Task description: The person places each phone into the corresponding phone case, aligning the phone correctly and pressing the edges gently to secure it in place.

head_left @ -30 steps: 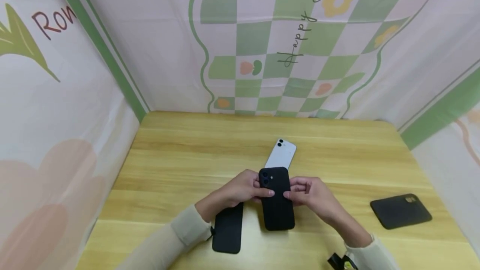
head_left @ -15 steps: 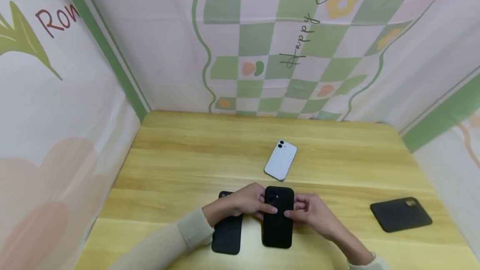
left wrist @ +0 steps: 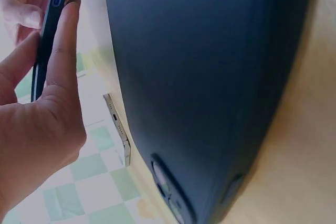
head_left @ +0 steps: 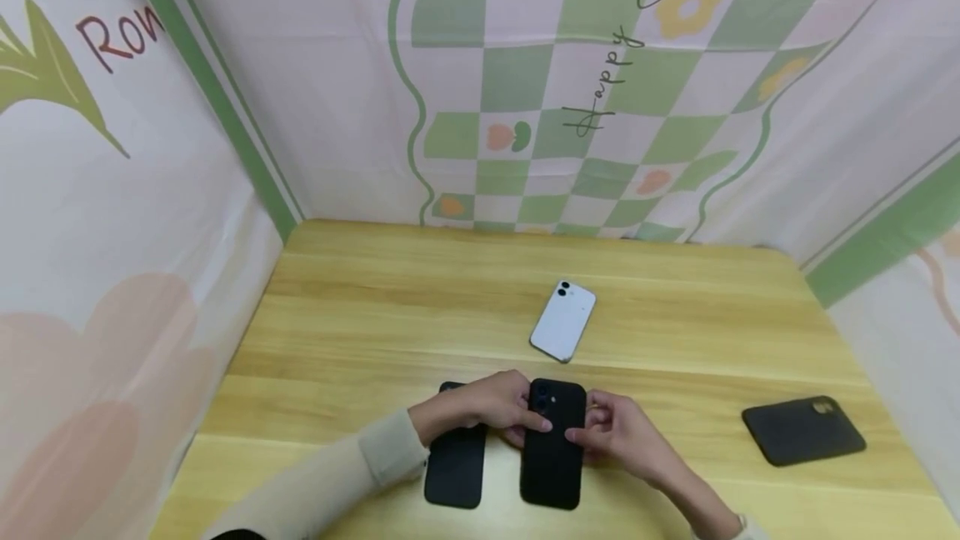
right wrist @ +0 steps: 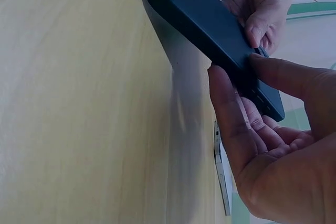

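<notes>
Nearest to you, a pale cream fabric sleeve on your left arm enters to the left of the matte black, round-cornered phone that you hold up between both hands. That phone is the landmark here: its back faces you, its camera lenses sit at the upper left, and the right wrist view shows it tilted over the table. You cannot tell whether its lower edge touches the wood.

Your left hand grips the phone's left side, thumb laid flat on the back. Your right hand pinches its right side, thumb on the back and fingertips underneath.

Just left of the phone, a second matte black, round-cornered slab lies partly under your left wrist; whether it is a phone or a case, you cannot tell.

Well to the phone's right, a thin black phone case lies at an angle, pale wood showing through its camera cut-out.

Beyond the phone, a white phone with two black lenses lies back up on the yellow wood-grain table. Farthest off, a green-and-white checked fabric backdrop hangs behind the table.
</notes>
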`<action>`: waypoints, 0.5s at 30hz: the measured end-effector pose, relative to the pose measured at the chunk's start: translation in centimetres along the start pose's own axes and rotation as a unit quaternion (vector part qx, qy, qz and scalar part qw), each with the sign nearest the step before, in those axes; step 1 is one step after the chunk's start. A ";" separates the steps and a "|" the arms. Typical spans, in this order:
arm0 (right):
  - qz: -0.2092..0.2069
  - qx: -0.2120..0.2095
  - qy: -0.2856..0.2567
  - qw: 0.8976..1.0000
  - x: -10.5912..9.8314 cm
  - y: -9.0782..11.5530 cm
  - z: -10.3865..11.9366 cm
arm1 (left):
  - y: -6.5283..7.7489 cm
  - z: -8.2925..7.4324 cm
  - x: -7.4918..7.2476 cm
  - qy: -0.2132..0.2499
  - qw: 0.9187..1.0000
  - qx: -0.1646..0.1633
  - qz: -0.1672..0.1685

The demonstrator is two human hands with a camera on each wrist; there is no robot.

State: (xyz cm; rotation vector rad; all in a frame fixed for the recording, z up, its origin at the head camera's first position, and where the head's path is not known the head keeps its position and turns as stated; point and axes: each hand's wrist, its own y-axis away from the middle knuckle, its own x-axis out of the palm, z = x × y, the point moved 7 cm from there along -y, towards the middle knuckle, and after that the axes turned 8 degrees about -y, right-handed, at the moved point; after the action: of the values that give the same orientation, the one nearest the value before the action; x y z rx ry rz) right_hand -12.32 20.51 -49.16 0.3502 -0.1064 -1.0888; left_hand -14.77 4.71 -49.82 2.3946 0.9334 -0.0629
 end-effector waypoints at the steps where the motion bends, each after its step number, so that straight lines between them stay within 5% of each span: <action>1: 0.001 0.000 0.002 1.000 0.0 0.0 0.0 | 0.1 0.0 0.0 -0.007 1.000 -0.006 0.002; 15: -0.044 -0.019 0.133 0.990 -0.2 -0.6 -0.1 | 0.2 0.7 -0.3 -0.068 0.996 -0.035 0.037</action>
State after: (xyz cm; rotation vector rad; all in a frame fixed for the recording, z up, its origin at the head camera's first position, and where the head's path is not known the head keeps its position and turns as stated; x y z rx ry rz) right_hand -12.84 20.43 -49.44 0.4666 0.1681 -1.1202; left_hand -14.75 4.07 -50.23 2.3261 0.7706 -0.1607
